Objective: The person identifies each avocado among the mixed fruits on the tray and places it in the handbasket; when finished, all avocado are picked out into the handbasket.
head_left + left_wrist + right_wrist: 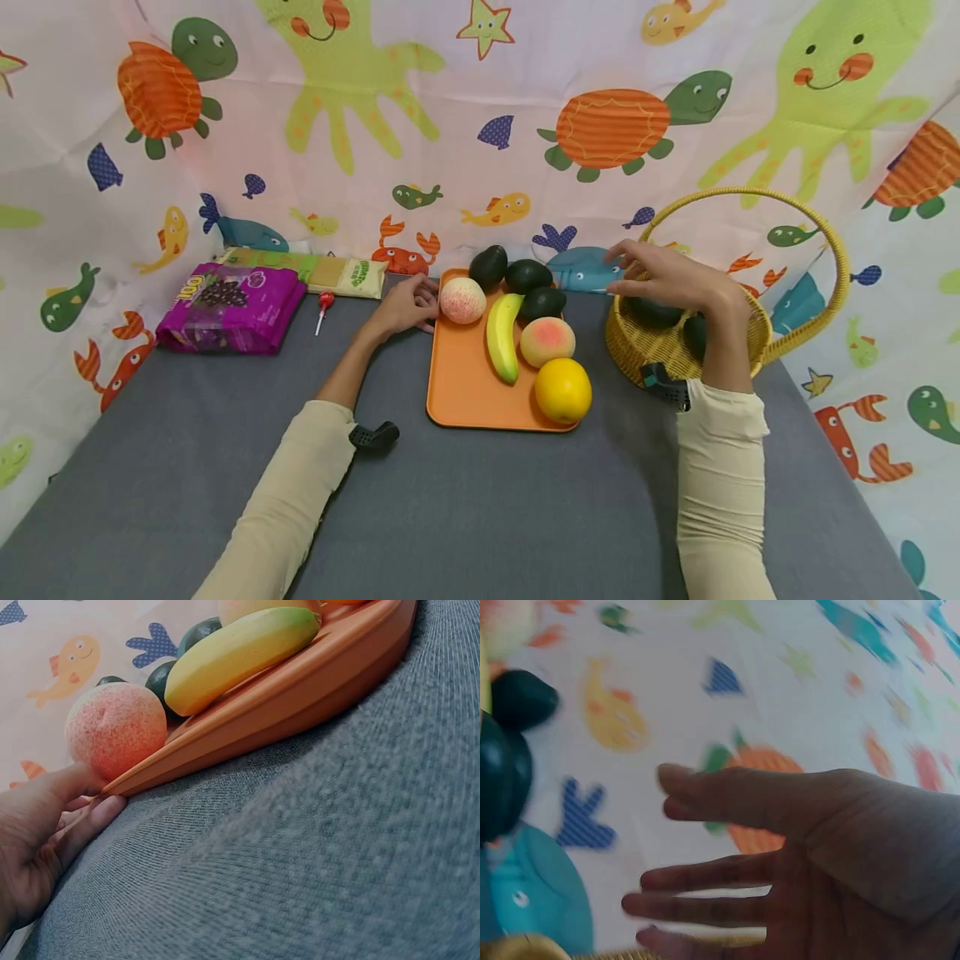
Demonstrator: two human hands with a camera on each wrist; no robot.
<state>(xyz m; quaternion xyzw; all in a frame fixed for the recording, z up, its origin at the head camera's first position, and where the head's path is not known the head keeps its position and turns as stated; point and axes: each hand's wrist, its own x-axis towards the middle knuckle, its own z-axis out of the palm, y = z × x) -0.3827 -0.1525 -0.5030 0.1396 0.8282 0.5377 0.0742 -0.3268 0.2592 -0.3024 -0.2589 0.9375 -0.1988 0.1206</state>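
Pinching the orange tray (463, 387) on the desk (480, 508) at its edge near the speckled peach (462, 301) with the left hand (409, 305), presumably to steady it, while holding the empty, relaxed right hand (669, 273) above the yellow basket (628, 353) of avocados (651, 315), apparently to clear its rim.

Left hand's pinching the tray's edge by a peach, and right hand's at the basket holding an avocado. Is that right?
Not quite: the right hand is empty, as the right wrist view shows. It is at the basket, and the left hand does pinch the edge of the tray by a peach.
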